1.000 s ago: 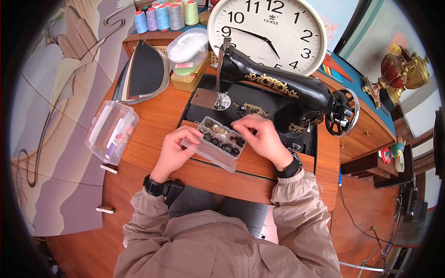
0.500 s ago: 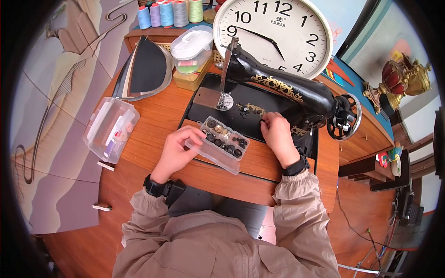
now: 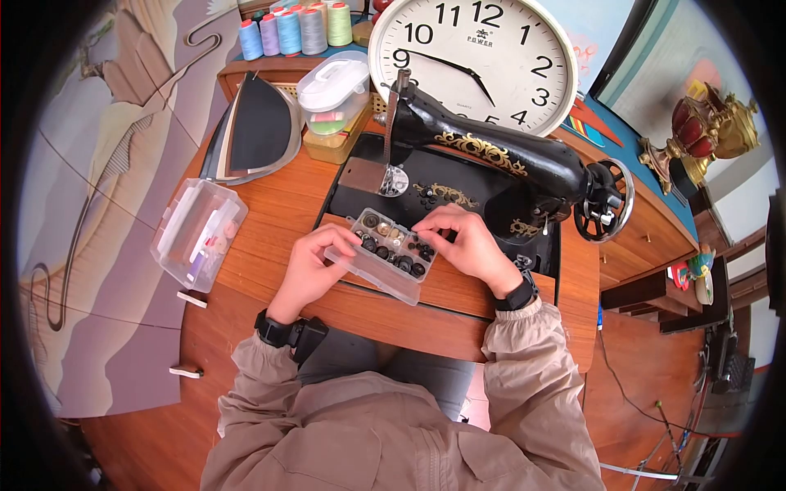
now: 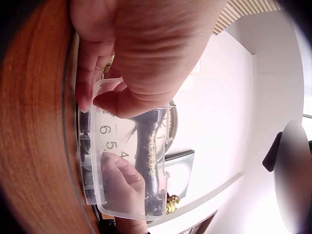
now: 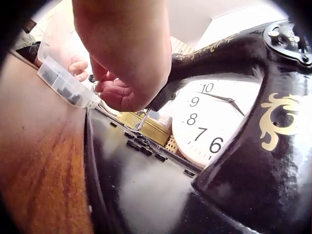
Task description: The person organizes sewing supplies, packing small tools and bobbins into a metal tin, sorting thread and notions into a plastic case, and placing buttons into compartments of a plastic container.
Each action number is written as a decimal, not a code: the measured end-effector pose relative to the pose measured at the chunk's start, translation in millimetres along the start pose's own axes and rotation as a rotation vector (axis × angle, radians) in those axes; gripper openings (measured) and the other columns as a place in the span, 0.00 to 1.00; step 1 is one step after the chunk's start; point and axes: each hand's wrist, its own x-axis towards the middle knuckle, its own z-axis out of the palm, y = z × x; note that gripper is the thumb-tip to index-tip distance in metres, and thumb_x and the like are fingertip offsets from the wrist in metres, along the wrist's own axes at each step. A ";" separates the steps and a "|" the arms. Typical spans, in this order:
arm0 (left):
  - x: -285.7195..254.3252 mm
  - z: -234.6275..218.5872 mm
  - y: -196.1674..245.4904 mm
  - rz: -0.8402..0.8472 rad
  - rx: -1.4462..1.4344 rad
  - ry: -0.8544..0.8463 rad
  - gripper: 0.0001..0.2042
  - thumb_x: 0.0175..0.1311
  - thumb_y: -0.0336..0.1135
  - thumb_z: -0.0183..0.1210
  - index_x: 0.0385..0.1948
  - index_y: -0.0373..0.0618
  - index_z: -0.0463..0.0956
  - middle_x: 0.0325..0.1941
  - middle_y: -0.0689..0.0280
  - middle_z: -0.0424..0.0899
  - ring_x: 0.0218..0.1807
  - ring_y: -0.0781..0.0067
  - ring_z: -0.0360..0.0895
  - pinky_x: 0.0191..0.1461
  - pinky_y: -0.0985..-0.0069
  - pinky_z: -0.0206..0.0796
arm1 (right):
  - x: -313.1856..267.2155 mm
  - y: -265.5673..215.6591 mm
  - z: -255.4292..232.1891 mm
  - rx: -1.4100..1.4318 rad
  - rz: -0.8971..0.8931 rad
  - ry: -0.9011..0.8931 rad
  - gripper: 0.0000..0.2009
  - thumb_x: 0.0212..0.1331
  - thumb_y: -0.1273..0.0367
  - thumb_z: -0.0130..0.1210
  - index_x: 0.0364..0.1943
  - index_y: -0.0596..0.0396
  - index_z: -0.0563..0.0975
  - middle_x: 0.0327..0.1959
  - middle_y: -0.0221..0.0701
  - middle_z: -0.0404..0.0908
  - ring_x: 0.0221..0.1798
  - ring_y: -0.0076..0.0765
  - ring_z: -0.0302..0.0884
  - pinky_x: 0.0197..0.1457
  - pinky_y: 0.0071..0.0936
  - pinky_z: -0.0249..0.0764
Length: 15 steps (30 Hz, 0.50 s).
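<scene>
A clear compartment box sits at the near edge of the sewing machine bed, its lid folded toward the person. Dark buttons and some gold and pale ones fill its sections. The left hand pinches the lid's left side between thumb and fingers, as the left wrist view also shows. Over the box's right end, the right hand pinches a small dark button at its fingertips. Several small black buttons lie loose on the black bed beyond the box.
A black sewing machine stands just behind the hands, with its handwheel at right. Behind it leans a large clock. An open clear case lies at left; a lidded tub and thread spools stand farther back.
From over the box, my right hand went right to the loose buttons on the machine bed, then came back over the box's right end with a button. The left hand stayed on the lid.
</scene>
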 end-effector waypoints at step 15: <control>-0.3 0.6 2.5 -0.009 -0.026 -0.003 0.06 0.56 0.16 0.61 0.28 0.38 0.77 0.47 0.62 0.84 0.51 0.71 0.79 0.58 0.75 0.70 | -1.8 44.3 -2.0 -0.527 0.036 0.326 0.04 0.56 0.78 0.60 0.35 0.61 0.82 0.35 0.43 0.78 0.43 0.54 0.78 0.48 0.43 0.77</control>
